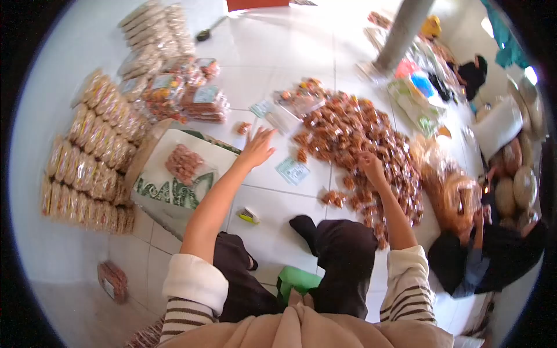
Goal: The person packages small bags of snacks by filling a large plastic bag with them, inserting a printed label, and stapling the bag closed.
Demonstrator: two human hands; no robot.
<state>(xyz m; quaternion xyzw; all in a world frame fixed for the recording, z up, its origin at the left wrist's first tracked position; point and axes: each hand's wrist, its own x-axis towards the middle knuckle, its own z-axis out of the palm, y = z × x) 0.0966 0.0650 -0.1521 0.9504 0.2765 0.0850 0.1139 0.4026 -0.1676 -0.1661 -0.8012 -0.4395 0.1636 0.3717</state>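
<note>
My left hand [259, 148] is stretched over the tiled floor with its fingers apart, holding nothing. Close to its fingertips lie a small brown packet [243, 127] and a clear plastic bag [282, 118]. My right hand [370, 166] reaches into a wide pile of small, shiny brown packets [339, 130]; its fingers are bent together among them, and what they hold is too small to make out. Between my hands rests a printed pale-green label sheet [292, 171]. A yellow-green stapler [248, 216] lies on the floor nearer my legs.
On my left, a white sack-covered block [168, 145] bears a filled pack [184, 164]. Stacked long packs [87, 162] and bagged bundles [204, 104] stand beyond it. A large plastic bag [458, 197] and another person in dark clothing [493, 255] are at right. A pillar [404, 35] rises behind.
</note>
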